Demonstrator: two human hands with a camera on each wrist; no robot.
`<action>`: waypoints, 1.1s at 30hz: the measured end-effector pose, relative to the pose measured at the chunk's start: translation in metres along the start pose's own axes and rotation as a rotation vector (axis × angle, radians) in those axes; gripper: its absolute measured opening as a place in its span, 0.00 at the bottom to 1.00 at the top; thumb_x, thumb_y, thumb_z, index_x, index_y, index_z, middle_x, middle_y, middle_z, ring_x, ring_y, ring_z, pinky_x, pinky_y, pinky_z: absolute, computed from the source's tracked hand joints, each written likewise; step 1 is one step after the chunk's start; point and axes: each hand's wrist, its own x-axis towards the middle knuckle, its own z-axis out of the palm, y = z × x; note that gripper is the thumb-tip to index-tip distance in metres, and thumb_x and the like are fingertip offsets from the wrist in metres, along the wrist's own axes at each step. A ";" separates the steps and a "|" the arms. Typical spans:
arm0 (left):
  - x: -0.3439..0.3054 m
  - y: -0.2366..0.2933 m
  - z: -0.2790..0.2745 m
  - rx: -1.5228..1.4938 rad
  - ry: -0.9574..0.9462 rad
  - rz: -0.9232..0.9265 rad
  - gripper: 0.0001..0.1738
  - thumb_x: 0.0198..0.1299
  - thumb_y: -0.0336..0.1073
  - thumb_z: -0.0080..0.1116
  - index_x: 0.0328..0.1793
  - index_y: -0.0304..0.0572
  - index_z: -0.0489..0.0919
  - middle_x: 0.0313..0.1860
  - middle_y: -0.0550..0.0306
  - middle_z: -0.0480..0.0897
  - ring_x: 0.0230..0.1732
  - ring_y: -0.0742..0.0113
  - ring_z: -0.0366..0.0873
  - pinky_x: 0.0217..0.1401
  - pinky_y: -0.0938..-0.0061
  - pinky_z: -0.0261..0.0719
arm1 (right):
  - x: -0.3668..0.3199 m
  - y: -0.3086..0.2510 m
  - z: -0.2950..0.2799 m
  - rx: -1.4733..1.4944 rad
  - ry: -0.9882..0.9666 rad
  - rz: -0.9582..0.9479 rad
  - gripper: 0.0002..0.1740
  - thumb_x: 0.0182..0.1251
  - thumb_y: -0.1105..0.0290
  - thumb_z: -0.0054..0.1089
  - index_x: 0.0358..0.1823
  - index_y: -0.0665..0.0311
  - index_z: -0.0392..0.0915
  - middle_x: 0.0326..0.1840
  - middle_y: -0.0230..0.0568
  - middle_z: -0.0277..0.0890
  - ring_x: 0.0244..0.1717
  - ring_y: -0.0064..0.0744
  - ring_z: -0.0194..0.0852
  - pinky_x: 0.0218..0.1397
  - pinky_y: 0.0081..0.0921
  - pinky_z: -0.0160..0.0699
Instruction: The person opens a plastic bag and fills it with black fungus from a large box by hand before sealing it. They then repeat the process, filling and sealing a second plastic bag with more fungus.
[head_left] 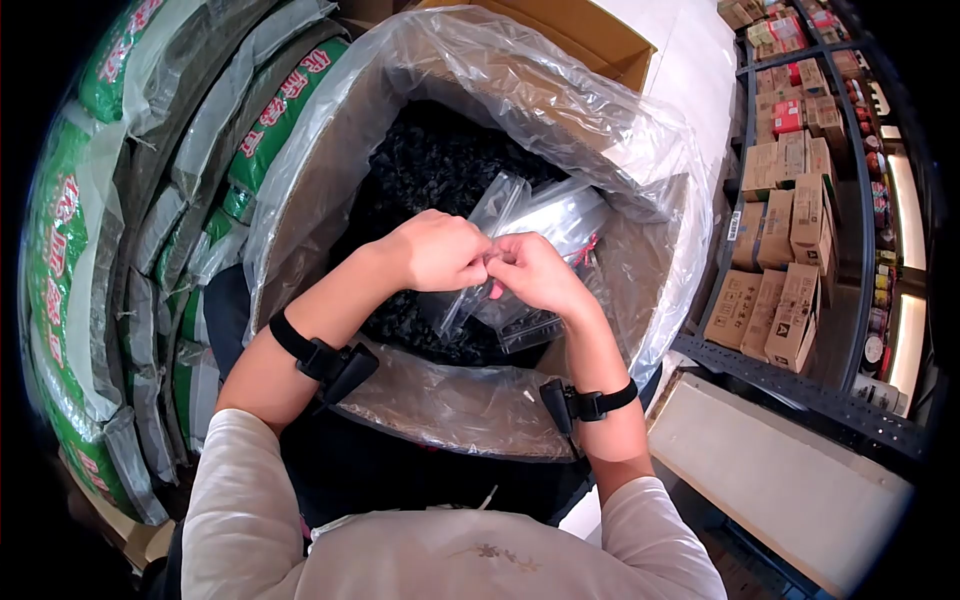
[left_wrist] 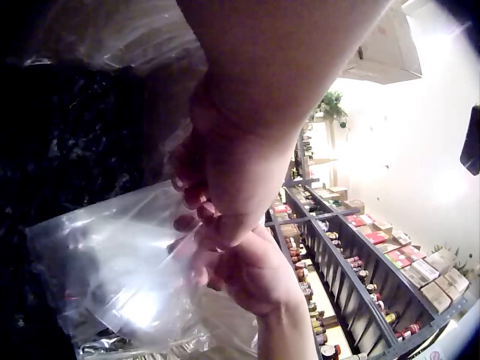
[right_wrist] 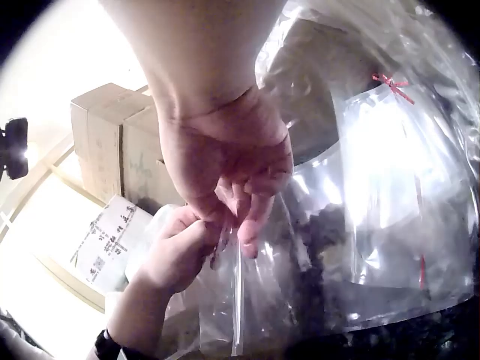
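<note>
Left hand (head_left: 437, 250), right hand (head_left: 542, 272): grip pinching clear bag (left_wrist: 112, 255).
Plant (left_wrist: 332, 107) only in left wrist view; head view adds sacks (head_left: 285, 115) beside lined box (head_left: 300, 200).

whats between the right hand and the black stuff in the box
Clear plastic bags: in the head view they lie under the right hand, on top of the black stuff in the lined box.
</note>
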 end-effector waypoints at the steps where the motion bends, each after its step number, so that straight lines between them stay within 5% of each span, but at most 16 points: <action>1: 0.000 0.000 -0.002 0.001 0.000 0.002 0.15 0.58 0.45 0.58 0.29 0.41 0.79 0.30 0.50 0.83 0.34 0.48 0.82 0.37 0.57 0.79 | 0.000 0.000 -0.001 0.000 0.002 0.000 0.10 0.65 0.71 0.55 0.35 0.73 0.80 0.27 0.39 0.83 0.23 0.23 0.80 0.30 0.24 0.79; 9: 0.000 0.004 -0.010 -0.004 -0.062 -0.063 0.14 0.56 0.42 0.57 0.32 0.38 0.82 0.32 0.44 0.85 0.39 0.46 0.84 0.46 0.56 0.81 | 0.002 -0.003 0.005 -0.049 0.053 0.010 0.10 0.63 0.72 0.54 0.33 0.73 0.81 0.27 0.40 0.84 0.21 0.25 0.80 0.28 0.24 0.80; 16: 0.000 -0.001 -0.003 0.008 -0.027 -0.020 0.14 0.56 0.43 0.60 0.28 0.40 0.79 0.29 0.48 0.83 0.34 0.46 0.82 0.39 0.56 0.80 | 0.001 -0.008 0.006 -0.074 0.070 0.042 0.10 0.61 0.72 0.55 0.32 0.73 0.82 0.24 0.39 0.84 0.20 0.26 0.80 0.28 0.25 0.80; 18: -0.003 0.000 -0.013 0.094 0.004 -0.074 0.13 0.53 0.42 0.60 0.28 0.39 0.79 0.28 0.47 0.82 0.34 0.45 0.82 0.40 0.56 0.80 | 0.005 0.003 0.001 -0.377 0.173 0.161 0.10 0.61 0.72 0.56 0.32 0.74 0.82 0.23 0.41 0.84 0.20 0.26 0.80 0.28 0.25 0.80; 21: -0.001 -0.002 -0.016 0.057 0.046 -0.119 0.12 0.51 0.41 0.59 0.25 0.39 0.78 0.27 0.47 0.82 0.33 0.46 0.82 0.38 0.56 0.80 | 0.003 0.007 -0.011 -0.044 0.127 0.161 0.10 0.61 0.72 0.57 0.31 0.75 0.82 0.23 0.42 0.84 0.19 0.26 0.80 0.28 0.25 0.80; 29: -0.002 0.003 -0.019 0.079 0.114 -0.171 0.14 0.53 0.43 0.57 0.26 0.40 0.77 0.28 0.49 0.82 0.33 0.46 0.82 0.38 0.57 0.80 | 0.006 0.005 -0.006 0.159 0.195 0.088 0.14 0.71 0.66 0.58 0.31 0.71 0.80 0.24 0.38 0.82 0.21 0.18 0.74 0.26 0.18 0.74; 31: 0.000 0.003 -0.019 0.089 0.077 -0.201 0.14 0.55 0.44 0.56 0.29 0.41 0.79 0.31 0.48 0.83 0.36 0.46 0.83 0.41 0.55 0.81 | 0.005 0.005 -0.007 0.123 0.216 0.107 0.16 0.72 0.64 0.59 0.29 0.68 0.79 0.23 0.36 0.81 0.22 0.17 0.74 0.25 0.18 0.73; 33: -0.002 -0.003 -0.013 0.057 0.283 -0.172 0.11 0.52 0.41 0.60 0.28 0.43 0.74 0.28 0.52 0.80 0.34 0.49 0.81 0.36 0.58 0.78 | 0.004 0.007 -0.006 -0.061 0.304 0.035 0.15 0.66 0.63 0.62 0.28 0.70 0.80 0.20 0.41 0.80 0.21 0.24 0.76 0.28 0.26 0.75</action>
